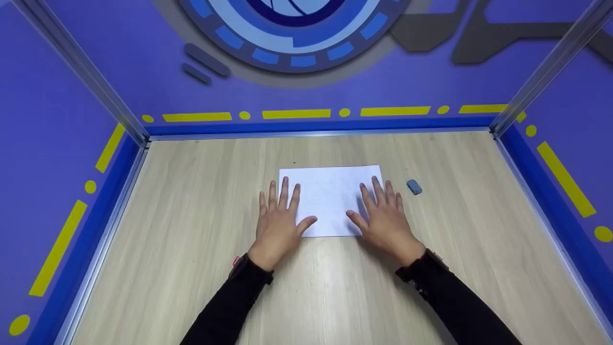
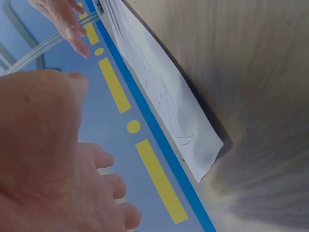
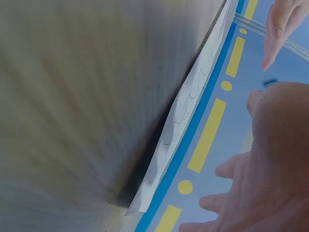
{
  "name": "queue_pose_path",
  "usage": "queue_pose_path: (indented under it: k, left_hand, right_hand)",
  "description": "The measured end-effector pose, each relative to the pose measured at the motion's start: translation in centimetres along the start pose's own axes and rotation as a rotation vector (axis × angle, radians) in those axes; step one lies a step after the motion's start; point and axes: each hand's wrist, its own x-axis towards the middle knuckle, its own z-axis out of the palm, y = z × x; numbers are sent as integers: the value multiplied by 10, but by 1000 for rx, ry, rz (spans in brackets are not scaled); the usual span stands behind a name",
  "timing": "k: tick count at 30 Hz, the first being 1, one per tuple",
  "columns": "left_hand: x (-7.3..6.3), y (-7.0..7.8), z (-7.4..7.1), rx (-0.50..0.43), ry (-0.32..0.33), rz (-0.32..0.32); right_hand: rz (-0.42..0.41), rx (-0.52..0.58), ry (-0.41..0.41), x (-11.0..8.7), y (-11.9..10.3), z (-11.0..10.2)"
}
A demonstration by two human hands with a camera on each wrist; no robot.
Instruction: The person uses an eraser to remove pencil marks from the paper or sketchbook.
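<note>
A white sheet of paper [image 1: 330, 203] lies flat on the wooden tabletop, and thin drawn lines show on it in both wrist views. My left hand [image 1: 278, 225] is spread over its left edge, fingers pointing away from me and thumb toward the middle of the sheet. Over the right edge is my right hand [image 1: 387, 224], spread in the same way. From the wrist views, both palms are raised above the paper, and neither hand holds anything. A small blue-grey eraser [image 1: 414, 187] lies just right of the right fingertips.
The wooden table [image 1: 191, 239] is enclosed by a purple back wall [image 1: 129, 62] and side walls with yellow markings. Metal rails [image 1: 316, 133] run along its far and side edges. Black sleeves [image 1: 225, 302] and wrist straps cover both forearms.
</note>
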Motion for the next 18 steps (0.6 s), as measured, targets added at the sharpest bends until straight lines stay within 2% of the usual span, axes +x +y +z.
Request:
queue_pose_path:
  k: [3, 7, 10, 12, 14, 18]
  left_hand:
    - [0, -1, -3, -14, 38, 12]
    - [3, -5, -9, -43, 179, 52]
    - [7, -10, -13, -72, 258, 60]
    - [10, -14, -15, -92, 266, 42]
    - [14, -19, -16, -101, 248, 19]
    - [20, -27, -15, -103, 147, 9]
  right_hand:
    - [-18, 19, 82, 2, 3, -3]
    - [-27, 71, 251, 8, 14, -16]
    - [24, 108, 308, 15, 30, -31]
    - [85, 121, 289, 20, 44, -43]
    - [146, 102, 236, 25, 59, -54]
    - [227, 59, 94, 33, 90, -69]
